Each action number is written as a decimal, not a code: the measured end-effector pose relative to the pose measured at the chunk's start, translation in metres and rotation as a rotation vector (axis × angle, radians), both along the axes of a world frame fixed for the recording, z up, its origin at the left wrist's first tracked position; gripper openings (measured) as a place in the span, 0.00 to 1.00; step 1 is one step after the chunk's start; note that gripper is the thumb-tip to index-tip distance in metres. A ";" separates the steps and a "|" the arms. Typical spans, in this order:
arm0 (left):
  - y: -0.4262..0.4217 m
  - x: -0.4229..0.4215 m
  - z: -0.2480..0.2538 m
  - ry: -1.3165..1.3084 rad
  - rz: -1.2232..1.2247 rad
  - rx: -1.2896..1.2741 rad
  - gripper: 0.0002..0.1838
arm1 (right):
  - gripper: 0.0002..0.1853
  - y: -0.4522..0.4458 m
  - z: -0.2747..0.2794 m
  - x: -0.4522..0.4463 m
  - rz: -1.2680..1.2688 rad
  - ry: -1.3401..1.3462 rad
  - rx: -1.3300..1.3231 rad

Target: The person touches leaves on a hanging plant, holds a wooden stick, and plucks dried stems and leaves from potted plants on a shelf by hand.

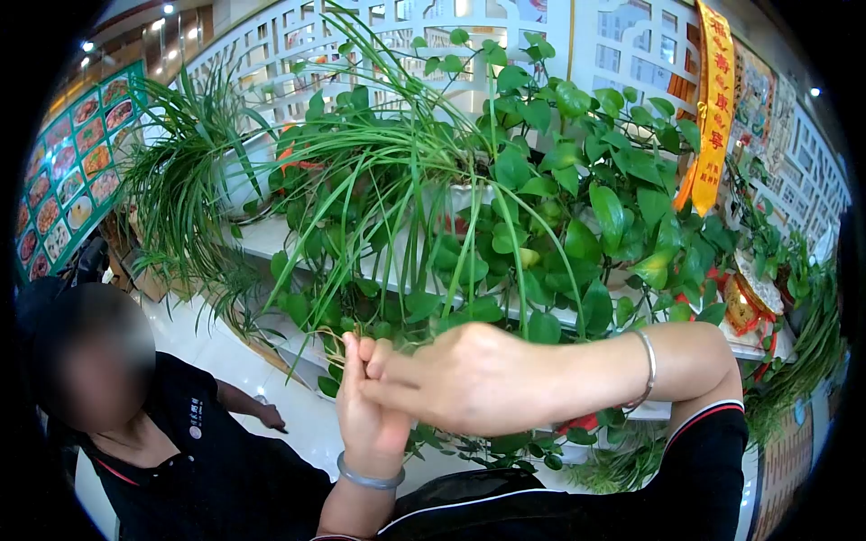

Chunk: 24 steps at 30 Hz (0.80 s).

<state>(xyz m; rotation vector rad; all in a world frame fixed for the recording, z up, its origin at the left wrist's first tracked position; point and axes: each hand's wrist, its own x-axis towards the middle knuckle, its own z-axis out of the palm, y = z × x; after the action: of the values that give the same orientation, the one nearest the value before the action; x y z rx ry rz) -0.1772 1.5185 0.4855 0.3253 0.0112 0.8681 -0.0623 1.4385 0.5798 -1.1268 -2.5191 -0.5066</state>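
Note:
My left hand (372, 417), with a pale bangle at the wrist, is raised in front of the plants, fingers pointing up and closed. Thin dry brownish leaf strands (332, 343) stick out beside its fingertips. Reaching in from the right, my right hand (469, 379) wears a silver bracelet (646, 365). Its fingers are closed against those of my left hand, and what lies between them is hidden. Just beyond hang long narrow leaves of a spider plant (397, 167) and the broad heart-shaped leaves of a pothos (613, 216).
A person (171, 424) in a black polo shirt stands close on the left. Behind the white plant ledge (271, 236) rises a white lattice screen (622, 45). A yellow ribbon (708, 117) hangs at the right, and another grassy plant (194, 153) stands at the left.

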 end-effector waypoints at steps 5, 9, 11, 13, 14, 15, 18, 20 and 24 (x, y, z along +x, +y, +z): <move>0.008 -0.014 -0.001 -0.152 -0.048 -0.094 0.16 | 0.07 0.011 0.030 0.046 -0.132 0.205 0.030; 0.009 -0.018 -0.008 -0.238 -0.086 -0.192 0.17 | 0.08 0.042 0.045 0.106 -0.426 0.348 0.104; 0.008 -0.018 -0.011 -0.277 -0.127 -0.225 0.17 | 0.10 0.059 0.057 0.126 -0.575 0.415 0.044; 0.005 -0.016 -0.013 -0.290 -0.132 -0.213 0.17 | 0.10 0.081 0.058 0.139 -0.620 0.396 0.070; 0.004 -0.015 -0.014 -0.295 -0.134 -0.209 0.17 | 0.11 0.091 0.056 0.141 -0.628 0.296 0.089; 0.003 -0.016 -0.015 -0.290 -0.125 -0.199 0.17 | 0.11 0.100 0.054 0.142 -0.635 0.196 0.106; 0.001 -0.021 -0.012 -0.286 -0.108 -0.250 0.17 | 0.09 0.118 0.043 0.140 -0.616 -0.082 0.165; 0.003 -0.026 -0.015 -0.310 -0.103 -0.251 0.18 | 0.07 0.127 0.042 0.139 -0.634 -0.307 0.211; 0.003 -0.031 -0.017 -0.283 -0.084 -0.244 0.18 | 0.03 0.131 0.037 0.145 -0.583 -0.486 0.333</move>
<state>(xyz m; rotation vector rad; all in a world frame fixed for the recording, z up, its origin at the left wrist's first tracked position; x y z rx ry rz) -0.2084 1.5212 0.4682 -0.0270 -0.1566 0.8136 0.0830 1.5691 0.6168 -1.7565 -2.2896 -1.4436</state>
